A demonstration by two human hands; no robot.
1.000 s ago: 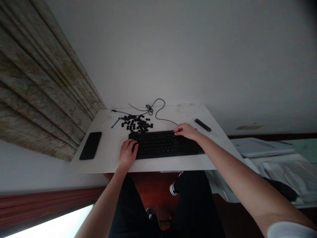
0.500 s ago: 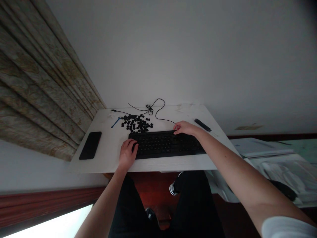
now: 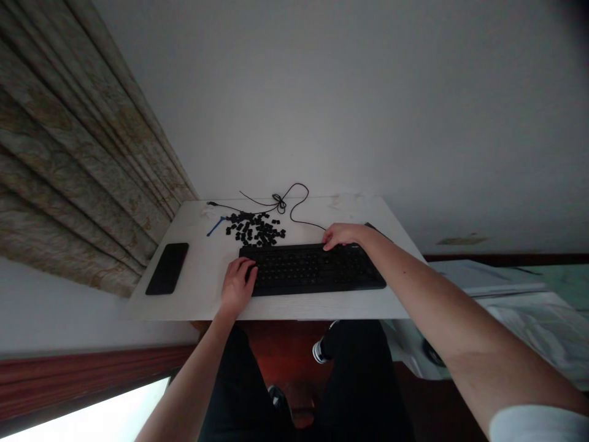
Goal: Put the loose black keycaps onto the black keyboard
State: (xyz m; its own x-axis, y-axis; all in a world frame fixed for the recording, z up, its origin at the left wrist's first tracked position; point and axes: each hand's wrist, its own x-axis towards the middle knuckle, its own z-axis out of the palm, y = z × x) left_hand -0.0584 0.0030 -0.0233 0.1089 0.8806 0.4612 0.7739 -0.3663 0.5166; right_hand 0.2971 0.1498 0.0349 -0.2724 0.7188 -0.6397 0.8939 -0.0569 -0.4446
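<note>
A black keyboard (image 3: pixel 304 270) lies on the white table (image 3: pixel 197 307). My left hand (image 3: pixel 238 283) rests on its left end, fingers curled over the edge and gripping it. At the keyboard's back edge, right of the middle, my right hand (image 3: pixel 339 234) has its fingers bent down near where the cable leaves; whether something small is between them I cannot make out. Behind the left part of the keyboard lies a pile of loose black keycaps (image 3: pixel 255 228). The black cable (image 3: pixel 294 215) runs back to a tied bundle.
A black phone (image 3: pixel 168 269) lies at the table's left. A thin blue tool (image 3: pixel 215 226) is beside the keycaps. A dark strip (image 3: pixel 378 231) shows partly behind my right forearm. A curtain (image 3: pixel 92 141) hangs at the left; plastic-covered things are beyond the table's right side.
My right forearm has swung slightly up and left, now covering part of the dark strip and showing more of the keyboard's right end. My left hand has stayed in place.
</note>
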